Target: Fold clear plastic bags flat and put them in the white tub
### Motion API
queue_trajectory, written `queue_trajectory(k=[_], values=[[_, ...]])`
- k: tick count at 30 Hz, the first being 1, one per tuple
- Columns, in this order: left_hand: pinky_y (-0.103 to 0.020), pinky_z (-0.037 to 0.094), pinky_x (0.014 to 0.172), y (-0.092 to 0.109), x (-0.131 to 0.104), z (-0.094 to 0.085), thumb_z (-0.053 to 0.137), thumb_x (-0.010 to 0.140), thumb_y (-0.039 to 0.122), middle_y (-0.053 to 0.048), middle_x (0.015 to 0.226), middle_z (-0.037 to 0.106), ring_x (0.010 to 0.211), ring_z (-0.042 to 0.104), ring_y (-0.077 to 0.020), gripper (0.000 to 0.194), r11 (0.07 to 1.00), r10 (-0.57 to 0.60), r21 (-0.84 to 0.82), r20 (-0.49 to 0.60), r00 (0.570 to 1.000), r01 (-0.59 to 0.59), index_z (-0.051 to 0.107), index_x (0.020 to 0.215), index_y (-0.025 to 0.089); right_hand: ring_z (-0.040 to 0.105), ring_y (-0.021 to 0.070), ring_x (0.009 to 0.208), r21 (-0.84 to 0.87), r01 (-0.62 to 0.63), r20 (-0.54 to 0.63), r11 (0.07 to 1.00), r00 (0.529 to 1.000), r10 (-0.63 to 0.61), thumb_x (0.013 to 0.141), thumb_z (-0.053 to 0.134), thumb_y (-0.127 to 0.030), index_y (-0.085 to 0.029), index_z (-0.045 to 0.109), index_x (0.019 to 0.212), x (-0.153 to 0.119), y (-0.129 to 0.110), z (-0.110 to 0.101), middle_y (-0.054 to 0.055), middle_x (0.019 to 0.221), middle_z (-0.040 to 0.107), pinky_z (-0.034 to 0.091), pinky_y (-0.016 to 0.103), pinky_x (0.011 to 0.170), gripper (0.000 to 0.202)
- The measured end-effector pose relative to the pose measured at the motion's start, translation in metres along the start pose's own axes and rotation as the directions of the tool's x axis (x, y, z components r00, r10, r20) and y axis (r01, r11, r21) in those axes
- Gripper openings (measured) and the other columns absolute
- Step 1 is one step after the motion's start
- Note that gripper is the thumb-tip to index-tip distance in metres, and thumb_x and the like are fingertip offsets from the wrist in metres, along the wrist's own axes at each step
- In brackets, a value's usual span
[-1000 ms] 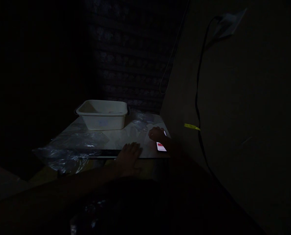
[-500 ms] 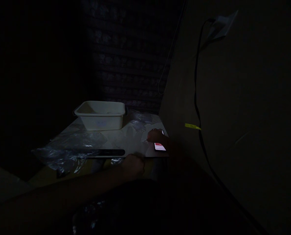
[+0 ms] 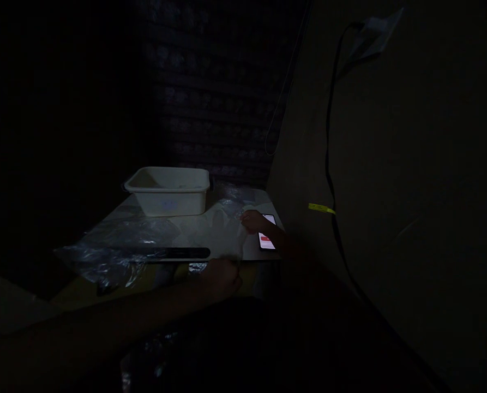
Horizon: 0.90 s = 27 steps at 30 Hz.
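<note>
The scene is very dark. My left hand (image 3: pixel 221 279) is closed in a fist at the table's front edge; whatever it may hold is hidden. Farther forward, my right hand (image 3: pixel 252 221) pinches a faint strip of clear plastic film (image 3: pixel 240 240), which hangs down toward the left fist. Beside the right wrist lies a phone (image 3: pixel 268 241) with its screen lit, showing a red patch; the forearm partly covers it. More crumpled clear plastic (image 3: pixel 230 203) lies just beyond the right hand.
A white plastic tub (image 3: pixel 172 202) with dark handles stands at the table's back left. Clear wrapping (image 3: pixel 112 256) hangs over the front left edge of the pale table (image 3: pixel 198 232), near a dark slot (image 3: pixel 188 252). A black cable (image 3: pixel 328 136) with a yellow tag (image 3: pixel 320 208) runs down the right wall.
My right hand has moved a little forward and left, uncovering more of the phone. The strip of clear film now shows between the hands. My left fist has barely moved.
</note>
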State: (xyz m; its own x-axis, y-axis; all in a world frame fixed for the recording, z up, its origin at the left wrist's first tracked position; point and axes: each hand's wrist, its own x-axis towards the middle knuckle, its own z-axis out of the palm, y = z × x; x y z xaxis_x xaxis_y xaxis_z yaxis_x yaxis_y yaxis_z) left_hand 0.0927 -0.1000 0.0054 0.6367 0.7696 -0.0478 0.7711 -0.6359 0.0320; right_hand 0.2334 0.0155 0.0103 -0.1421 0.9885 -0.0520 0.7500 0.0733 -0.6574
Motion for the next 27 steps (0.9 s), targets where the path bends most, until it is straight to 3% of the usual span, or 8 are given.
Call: queue_trajectory(k=[5, 9, 15, 18, 23, 27], values=[[-0.023, 0.038, 0.051, -0.012, 0.001, 0.009, 0.032, 0.071, 0.025, -0.006, 0.067, 0.060, 0.062, 0.056, -0.0157, 0.029, 0.986, -0.073, -0.151, -0.013, 0.997, 0.070, 0.060, 0.069, 0.016, 0.054, 0.0060, 0.047, 0.429, -0.120, 0.183, 0.895, 0.982, 0.044, 0.075, 0.035, -0.017, -0.016, 0.049, 0.085, -0.012, -0.013, -0.005, 0.000, 0.063, 0.058, 0.040, 0.016, 0.044, 0.017], [-0.021, 0.034, 0.046, -0.019, -0.002, 0.013, 0.032, 0.070, 0.025, -0.003, 0.061, 0.058, 0.055, 0.054, -0.0136, 0.028, 0.969, -0.082, -0.234, -0.016, 0.997, 0.075, 0.058, 0.063, 0.017, 0.054, 0.0057, 0.048, 0.478, -0.154, 0.255, 0.865, 0.967, 0.031, 0.069, 0.038, -0.006, -0.015, 0.048, 0.088, -0.017, -0.008, -0.002, 0.001, 0.070, 0.058, 0.039, 0.016, 0.045, 0.023], [-0.021, 0.031, 0.045, -0.021, -0.010, 0.016, 0.033, 0.069, 0.025, -0.002, 0.059, 0.057, 0.052, 0.052, -0.0124, 0.026, 0.945, -0.103, -0.313, -0.006, 0.995, 0.096, 0.056, 0.059, 0.017, 0.046, 0.0043, 0.040, 0.287, -0.043, 0.234, 0.957, 0.972, -0.027, 0.063, 0.048, -0.007, -0.012, 0.052, 0.088, -0.005, 0.003, 0.020, -0.001, 0.062, 0.056, 0.036, 0.016, 0.040, 0.026], [-0.020, 0.032, 0.046, -0.021, -0.010, 0.019, 0.035, 0.068, 0.024, -0.001, 0.059, 0.056, 0.053, 0.051, -0.0118, 0.024, 0.926, -0.086, -0.365, 0.041, 0.995, 0.095, 0.056, 0.061, 0.016, 0.048, 0.0053, 0.046, 0.146, 0.060, 0.158, 0.988, 0.984, -0.083, 0.061, 0.049, -0.007, -0.012, 0.054, 0.086, 0.002, 0.008, 0.032, -0.001, 0.063, 0.057, 0.038, 0.017, 0.045, 0.025], [-0.019, 0.032, 0.046, -0.020, -0.012, 0.022, 0.036, 0.066, 0.020, 0.000, 0.055, 0.055, 0.052, 0.050, -0.0107, 0.023, 0.906, -0.060, -0.409, 0.121, 0.991, 0.105, 0.057, 0.058, 0.015, 0.051, 0.0080, 0.060, -0.098, 0.212, 0.095, 0.972, 0.975, -0.203, 0.059, 0.050, -0.009, -0.011, 0.057, 0.081, 0.006, 0.013, 0.042, 0.002, 0.070, 0.059, 0.039, 0.018, 0.053, 0.023], [-0.019, 0.032, 0.045, -0.017, -0.019, 0.025, 0.038, 0.064, 0.023, -0.001, 0.059, 0.057, 0.053, 0.051, -0.0114, 0.022, 0.899, -0.064, -0.421, 0.143, 0.988, 0.119, 0.058, 0.060, 0.015, 0.052, 0.0088, 0.062, -0.191, 0.227, 0.064, 0.955, 0.974, -0.219, 0.061, 0.048, -0.012, -0.013, 0.057, 0.082, 0.005, 0.015, 0.043, 0.002, 0.072, 0.060, 0.039, 0.018, 0.054, 0.023]])
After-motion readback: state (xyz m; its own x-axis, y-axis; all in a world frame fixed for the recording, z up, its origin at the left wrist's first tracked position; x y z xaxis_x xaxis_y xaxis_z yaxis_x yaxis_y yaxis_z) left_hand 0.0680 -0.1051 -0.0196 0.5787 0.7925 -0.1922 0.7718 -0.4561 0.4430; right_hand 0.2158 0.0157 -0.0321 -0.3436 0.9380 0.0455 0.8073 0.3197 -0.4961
